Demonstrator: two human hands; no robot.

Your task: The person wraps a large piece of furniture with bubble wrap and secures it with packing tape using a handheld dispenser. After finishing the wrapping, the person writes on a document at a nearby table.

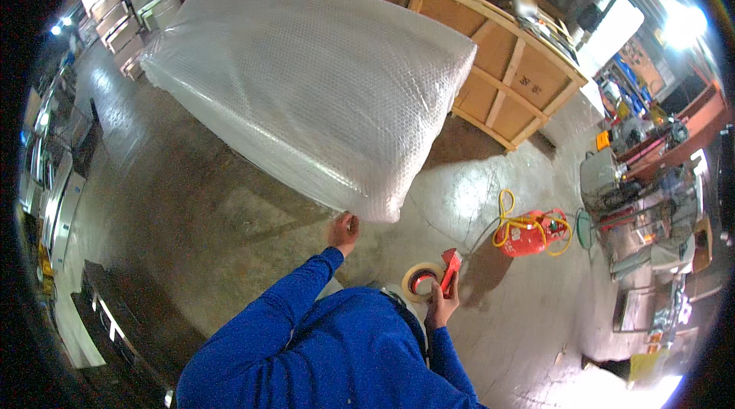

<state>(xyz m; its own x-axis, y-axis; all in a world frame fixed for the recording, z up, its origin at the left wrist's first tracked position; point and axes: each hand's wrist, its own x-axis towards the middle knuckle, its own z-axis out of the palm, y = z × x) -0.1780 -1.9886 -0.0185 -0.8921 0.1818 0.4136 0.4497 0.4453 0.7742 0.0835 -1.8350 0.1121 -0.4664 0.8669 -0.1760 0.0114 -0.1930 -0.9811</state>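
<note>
A large, boxy item covered in clear bubble wrap (306, 80) fills the upper middle, its nearest corner pointing toward me. My left hand (344, 233) is at the lower edge of the wrap, just left of that corner. Its fingers are curled; what they hold, if anything, is too small to make out. My right hand (442, 305) grips a red tape dispenser (451, 262) in front of my body. A wide roll of tan tape (418, 282) sits on the dispenser, away from the wrap.
Behind the wrapped item stands a big wooden crate (498, 64). To the right, a red gas cylinder (524, 237) with a yellow hose is on the concrete floor (230, 217). Cluttered shelves and equipment (651, 202) line the right side; a dark bench-like piece (126, 325) is at lower left.
</note>
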